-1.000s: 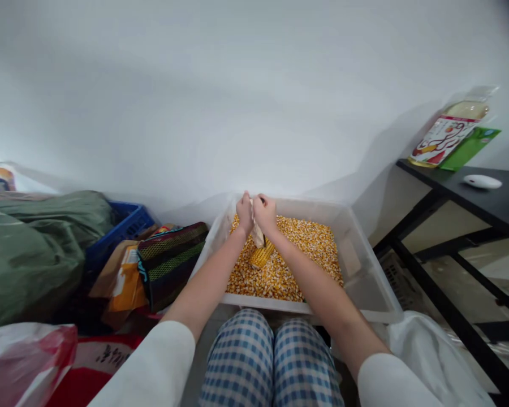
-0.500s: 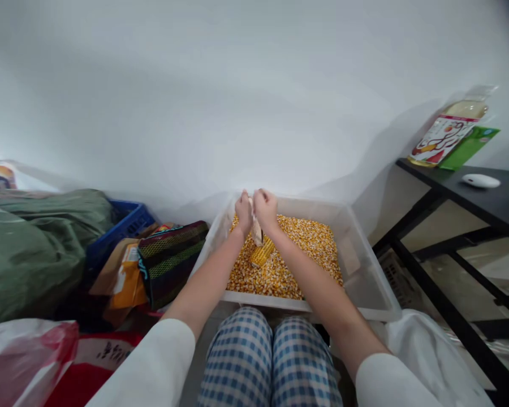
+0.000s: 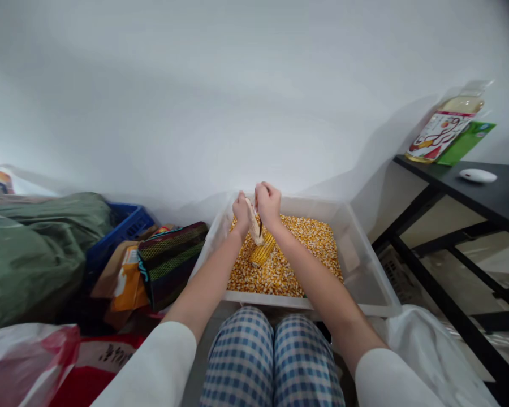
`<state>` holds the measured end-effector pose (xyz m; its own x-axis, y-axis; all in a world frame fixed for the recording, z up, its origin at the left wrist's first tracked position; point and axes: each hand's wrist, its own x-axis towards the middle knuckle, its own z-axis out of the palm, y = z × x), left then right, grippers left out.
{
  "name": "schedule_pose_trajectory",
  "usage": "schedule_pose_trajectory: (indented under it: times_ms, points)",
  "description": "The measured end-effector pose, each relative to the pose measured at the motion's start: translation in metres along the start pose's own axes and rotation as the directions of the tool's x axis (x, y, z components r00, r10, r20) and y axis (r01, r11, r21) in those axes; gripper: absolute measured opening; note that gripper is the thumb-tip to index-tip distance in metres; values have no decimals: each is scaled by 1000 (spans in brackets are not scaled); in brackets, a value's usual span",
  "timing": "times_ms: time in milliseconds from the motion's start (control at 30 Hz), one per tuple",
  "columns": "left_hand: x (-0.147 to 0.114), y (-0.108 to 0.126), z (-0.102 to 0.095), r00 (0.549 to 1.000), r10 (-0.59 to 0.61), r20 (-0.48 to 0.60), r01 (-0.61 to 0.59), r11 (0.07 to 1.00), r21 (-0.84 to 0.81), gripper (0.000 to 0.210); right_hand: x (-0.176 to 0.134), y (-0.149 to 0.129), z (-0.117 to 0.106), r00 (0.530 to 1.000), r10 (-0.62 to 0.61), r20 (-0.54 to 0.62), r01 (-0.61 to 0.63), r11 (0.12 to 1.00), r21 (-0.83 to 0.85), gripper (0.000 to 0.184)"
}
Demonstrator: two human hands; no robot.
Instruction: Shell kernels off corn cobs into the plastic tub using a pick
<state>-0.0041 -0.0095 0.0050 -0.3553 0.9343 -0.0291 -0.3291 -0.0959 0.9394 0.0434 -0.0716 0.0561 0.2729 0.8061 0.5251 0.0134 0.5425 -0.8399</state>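
Over the far left part of a translucent plastic bin [image 3: 367,265], my left hand [image 3: 241,213] is closed around a pale, mostly bare corn cob [image 3: 255,227], tilted with its lower end toward me. My right hand [image 3: 268,204], just to the right, is closed on a thin dark tool [image 3: 261,228] that points down beside the cob; its handle is hidden in my fingers. A yellow corn cob [image 3: 262,254] with its kernels on lies below my hands, on a bed of loose corn kernels [image 3: 309,243].
On the left are a blue crate [image 3: 129,223], a green cloth [image 3: 38,243], a dark mesh bag [image 3: 172,257] and a red-and-white bag [image 3: 29,362]. A black shelf [image 3: 503,186] at right carries a bottle [image 3: 445,127], a green packet [image 3: 466,144] and a white mouse [image 3: 478,176].
My right hand has risen slightly and moved a little away from my left. The thin dark tool now shows more clearly beside the bare cob. The yellow cob stays in place.
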Motion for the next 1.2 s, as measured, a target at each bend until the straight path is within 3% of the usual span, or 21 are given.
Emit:
schedule_pose_trajectory:
  times_ms: [133, 333, 500, 667, 800, 933, 1100, 1200]
  points:
    - [0, -6, -1, 988, 148, 36, -150, 987, 58, 36, 5, 1, -5, 999, 28, -23, -28, 1000, 1, 33]
    - [2, -11, -2, 990, 134, 41, -138, 986, 97, 40, 12, 2, -14, 998, -12, -62, 15, 999, 51, 33]
    - [7, -15, -4, 980, 192, 41, -195, 976, 100, 40, 8, 6, -11, 998, 51, -25, -51, 999, 16, 32]
    - [11, -16, -6, 996, 87, 15, -88, 995, 51, 40, 7, 7, -10, 997, 26, -67, -21, 997, 75, 31]
    - [13, -18, -5, 992, 129, -2, -129, 989, 68, 41, 3, 9, -6, 996, 86, 2, -86, 996, 12, 31]
    - [11, -14, -4, 996, 84, -25, -81, 992, 92, 42, 0, 4, -3, 999, 13, -29, -12, 999, 43, 31]
    - [8, -8, -6, 996, 83, -12, -81, 991, 109, 38, -3, 3, 0, 998, 48, 39, -48, 999, 12, 31]
    - [7, -6, -7, 999, 22, -49, -18, 996, 84, 39, -1, 4, -2, 1000, -5, 15, 4, 999, 35, 32]
